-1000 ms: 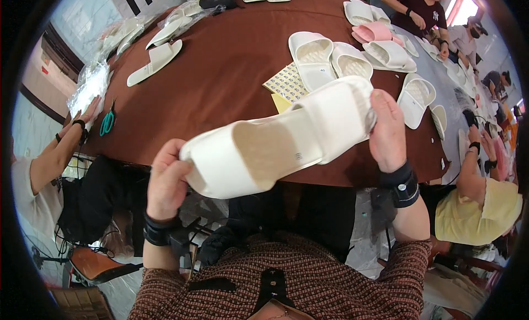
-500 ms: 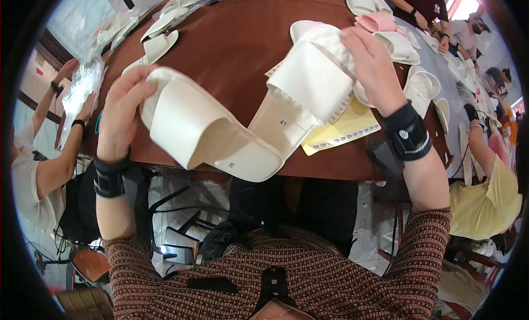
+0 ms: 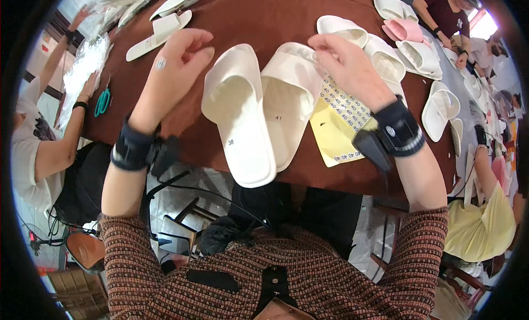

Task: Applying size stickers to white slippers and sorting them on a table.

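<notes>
Two white slide slippers lie side by side at the table's front edge, toes away from me. The left slipper (image 3: 240, 110) overlaps the inner side of the right slipper (image 3: 285, 119); each has a small dark printed mark on its insole. My left hand (image 3: 175, 72) is just left of the left slipper's toe, open, its thumb and fingers apart; a small pale sticker is on it. My right hand (image 3: 347, 66) is open, its fingertips beside the right slipper's toe; whether they touch it I cannot tell. Under my right wrist lies a yellow-backed sheet of printed stickers (image 3: 339, 144).
More white slippers (image 3: 386, 58) and a pink slipper (image 3: 405, 30) sit along the right side. One white slipper (image 3: 157, 36) lies far left, near plastic-wrapped ones. Teal-handled scissors (image 3: 103, 101) rest at the left edge. A person's hand (image 3: 88, 86) holds plastic wrapping there; others sit at right.
The slippers, held up and splayed in a V, now lie nearly parallel on the table. My left hand has let go of its slipper; my right hand's fingers have come off the other.
</notes>
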Tool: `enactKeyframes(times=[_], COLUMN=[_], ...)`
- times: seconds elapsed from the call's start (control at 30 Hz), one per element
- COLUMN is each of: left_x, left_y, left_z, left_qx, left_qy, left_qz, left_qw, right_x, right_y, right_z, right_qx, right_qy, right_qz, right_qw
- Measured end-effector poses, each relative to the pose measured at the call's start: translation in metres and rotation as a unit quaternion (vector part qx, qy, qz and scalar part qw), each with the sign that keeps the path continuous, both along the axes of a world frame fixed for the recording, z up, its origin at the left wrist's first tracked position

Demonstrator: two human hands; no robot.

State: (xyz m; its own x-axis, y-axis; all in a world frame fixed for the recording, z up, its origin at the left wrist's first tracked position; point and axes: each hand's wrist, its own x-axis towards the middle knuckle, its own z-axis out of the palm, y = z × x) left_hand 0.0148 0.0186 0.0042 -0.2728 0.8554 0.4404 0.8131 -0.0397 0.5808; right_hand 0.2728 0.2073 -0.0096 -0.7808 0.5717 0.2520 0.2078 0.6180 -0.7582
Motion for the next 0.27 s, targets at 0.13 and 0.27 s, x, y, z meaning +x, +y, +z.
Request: enactKeyframes(times=[0.13,0.27], left_x=[0.047,0.062], left_y=[-0.047,-0.062], left_z=[-0.015,-0.040], left_qx=[0.036,-0.040], left_qy=[0.078,-0.072], left_qz=[0.009,0.052], left_qw=[0.996,0.995], right_x=[0.023,0.024], right_y=[-0.021,-0.032], right_z=[-0.012,-0.019], right_qx=[0.089,0.212], right_qy=[-0.001,-0.040], right_qz=[0.049,0.068], right_qw=[0.995,0.974])
